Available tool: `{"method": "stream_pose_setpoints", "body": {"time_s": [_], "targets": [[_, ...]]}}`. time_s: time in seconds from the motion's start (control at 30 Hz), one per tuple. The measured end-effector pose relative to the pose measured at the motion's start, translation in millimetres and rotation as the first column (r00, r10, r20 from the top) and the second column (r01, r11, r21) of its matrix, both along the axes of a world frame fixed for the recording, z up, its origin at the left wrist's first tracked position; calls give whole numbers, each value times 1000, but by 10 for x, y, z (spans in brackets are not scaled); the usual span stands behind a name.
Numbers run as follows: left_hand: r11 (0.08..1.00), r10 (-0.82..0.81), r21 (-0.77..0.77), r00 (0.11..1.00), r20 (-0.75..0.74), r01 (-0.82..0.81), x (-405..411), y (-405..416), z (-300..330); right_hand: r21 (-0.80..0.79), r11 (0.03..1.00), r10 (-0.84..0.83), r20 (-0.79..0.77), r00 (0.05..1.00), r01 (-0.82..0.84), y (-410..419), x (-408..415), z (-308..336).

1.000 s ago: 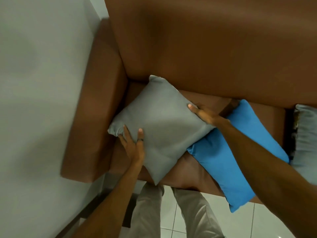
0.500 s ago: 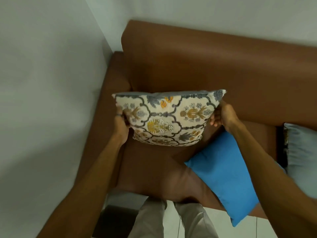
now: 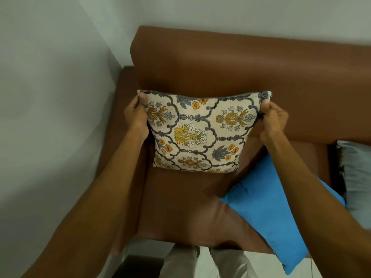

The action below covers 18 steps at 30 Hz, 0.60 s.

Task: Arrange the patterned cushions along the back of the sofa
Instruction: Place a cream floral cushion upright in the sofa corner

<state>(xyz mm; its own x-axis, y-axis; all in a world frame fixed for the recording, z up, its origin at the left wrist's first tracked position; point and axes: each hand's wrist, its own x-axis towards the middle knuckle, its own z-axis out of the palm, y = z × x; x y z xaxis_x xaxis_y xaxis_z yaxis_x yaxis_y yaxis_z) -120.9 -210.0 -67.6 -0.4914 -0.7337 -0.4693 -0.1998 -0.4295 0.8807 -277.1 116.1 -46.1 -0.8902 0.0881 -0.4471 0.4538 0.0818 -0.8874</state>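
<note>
A cream cushion with a grey, orange and yellow floral pattern (image 3: pixel 197 132) stands upright at the left end of the brown sofa (image 3: pixel 230 67), patterned face toward me, its lower edge on the seat close to the backrest. My left hand (image 3: pixel 135 115) pinches its top left corner and my right hand (image 3: pixel 274 117) pinches its top right corner. A second cushion (image 3: pixel 356 173), showing a grey side and a dark patterned edge, lies at the right edge of view.
A plain blue cushion (image 3: pixel 267 209) lies flat on the seat to the right, overhanging the front edge. The sofa's left armrest (image 3: pixel 124 93) sits against a white wall (image 3: pixel 50 97). My legs stand at the seat's front, on tiled floor.
The cushion lay grey side up on the seat; I have turned it over and stood it upright with the pattern facing me, both hands shifting to its top corners.
</note>
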Motion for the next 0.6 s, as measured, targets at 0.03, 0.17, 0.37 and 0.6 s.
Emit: {"method": "stream_pose_setpoints", "body": {"time_s": [0.03, 0.17, 0.37, 0.6], "targets": [[1000, 3, -25, 1000, -14, -3, -29, -8, 19, 13, 999, -40, -32, 999, 41, 4, -16, 13], [979, 71, -192, 997, 6, -69, -218, -52, 32, 160, 983, -44, -265, 963, 89, -61, 59, -72], [337, 156, -941, 985, 73, 16, 101, 848, -281, 745, 653, 654, -645, 395, 135, -174, 776, -350], [156, 75, -792, 793, 605, 590, -126, 872, -347, 938, 346, 762, -295, 576, 22, -79, 184, -537]]}}
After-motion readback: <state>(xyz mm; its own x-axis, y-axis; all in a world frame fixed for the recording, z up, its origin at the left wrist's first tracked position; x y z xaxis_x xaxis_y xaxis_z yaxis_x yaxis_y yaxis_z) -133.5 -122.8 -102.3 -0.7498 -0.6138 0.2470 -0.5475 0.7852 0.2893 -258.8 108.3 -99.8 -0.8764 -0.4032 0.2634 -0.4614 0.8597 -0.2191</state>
